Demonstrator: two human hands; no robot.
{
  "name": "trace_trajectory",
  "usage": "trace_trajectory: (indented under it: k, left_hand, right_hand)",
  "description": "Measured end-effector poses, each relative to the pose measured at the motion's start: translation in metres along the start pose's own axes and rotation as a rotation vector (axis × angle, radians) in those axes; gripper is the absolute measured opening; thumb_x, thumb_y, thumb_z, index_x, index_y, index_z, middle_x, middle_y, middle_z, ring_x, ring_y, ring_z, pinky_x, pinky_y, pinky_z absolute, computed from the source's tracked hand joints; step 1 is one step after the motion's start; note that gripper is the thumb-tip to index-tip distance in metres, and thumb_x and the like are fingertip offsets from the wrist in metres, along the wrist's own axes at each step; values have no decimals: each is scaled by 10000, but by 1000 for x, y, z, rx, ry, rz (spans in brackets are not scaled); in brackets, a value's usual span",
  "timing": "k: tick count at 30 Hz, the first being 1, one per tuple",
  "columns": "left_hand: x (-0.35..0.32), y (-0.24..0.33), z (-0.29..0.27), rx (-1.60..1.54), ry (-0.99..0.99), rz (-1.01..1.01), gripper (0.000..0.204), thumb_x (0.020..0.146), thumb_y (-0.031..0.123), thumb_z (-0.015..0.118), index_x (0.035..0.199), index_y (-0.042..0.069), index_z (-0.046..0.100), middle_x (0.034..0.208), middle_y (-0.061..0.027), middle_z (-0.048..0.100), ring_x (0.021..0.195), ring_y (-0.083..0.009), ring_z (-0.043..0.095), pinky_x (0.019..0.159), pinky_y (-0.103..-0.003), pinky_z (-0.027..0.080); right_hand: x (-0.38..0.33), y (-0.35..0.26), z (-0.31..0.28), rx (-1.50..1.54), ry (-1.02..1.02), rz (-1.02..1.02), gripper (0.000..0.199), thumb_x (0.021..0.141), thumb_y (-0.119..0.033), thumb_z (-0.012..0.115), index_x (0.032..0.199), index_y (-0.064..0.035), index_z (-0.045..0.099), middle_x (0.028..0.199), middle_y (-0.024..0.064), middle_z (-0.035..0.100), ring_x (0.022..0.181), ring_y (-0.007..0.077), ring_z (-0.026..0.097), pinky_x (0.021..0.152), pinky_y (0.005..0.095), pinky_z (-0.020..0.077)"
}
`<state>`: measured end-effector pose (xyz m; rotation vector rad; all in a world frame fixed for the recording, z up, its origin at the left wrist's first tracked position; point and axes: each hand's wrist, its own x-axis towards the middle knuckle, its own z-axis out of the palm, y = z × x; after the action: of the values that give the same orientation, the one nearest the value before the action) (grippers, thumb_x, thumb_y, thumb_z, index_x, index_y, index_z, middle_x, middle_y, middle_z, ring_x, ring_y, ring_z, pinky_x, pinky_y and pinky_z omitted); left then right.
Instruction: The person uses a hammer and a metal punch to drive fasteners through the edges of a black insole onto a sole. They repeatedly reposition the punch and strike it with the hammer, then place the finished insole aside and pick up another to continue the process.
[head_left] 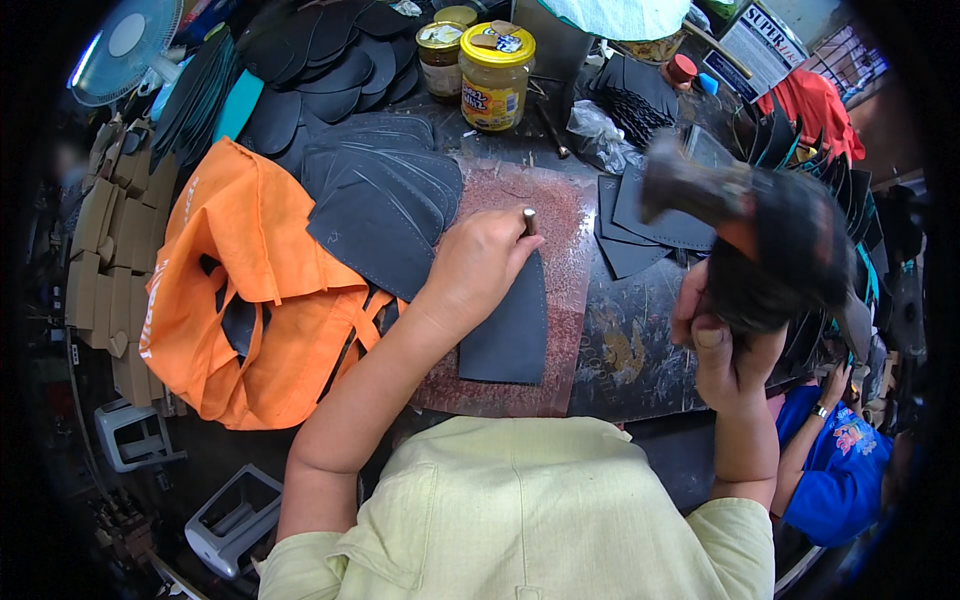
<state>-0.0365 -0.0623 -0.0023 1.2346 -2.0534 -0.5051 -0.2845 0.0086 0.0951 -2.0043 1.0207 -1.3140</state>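
My left hand is closed around a short metal punch, whose rounded end sticks up above the thumb. Its lower tip is hidden by the fingers. Beneath that hand lies a dark flat shoe-upper piece, with fine dots along its edge, on a worn reddish mat. Raised on the right, my right hand grips a hammer, smeared by motion; its head points toward the punch but stays well apart from it. A fanned stack of similar dark pieces lies just left of the mat.
An orange cloth bag is slumped at the left. Jars with yellow lids stand at the back. More dark cut pieces lie right of the mat. A co-worker in a blue shirt sits at the far right.
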Motion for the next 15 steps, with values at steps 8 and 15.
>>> trace_trajectory:
  k: [8,15]
  left_hand:
    - [-4,1,6,-112,62,15,109,913,51,725,966,-20,661,899,-254,692,860,-454,686,751,-510,545]
    - [-2,-6,2,-249,-78,-211,136,985,100,690,979,-34,669,864,-193,744,797,-285,772,685,-400,578]
  right_hand:
    - [23,-1,5,-461,-410,224,459,898,-99,770,1300,-32,557,986,222,715,933,444,705,773,471,556]
    - [34,-28,-11,-337,-261,211,450,861,-3,751,1269,66,575,972,147,701,865,230,710,788,339,549]
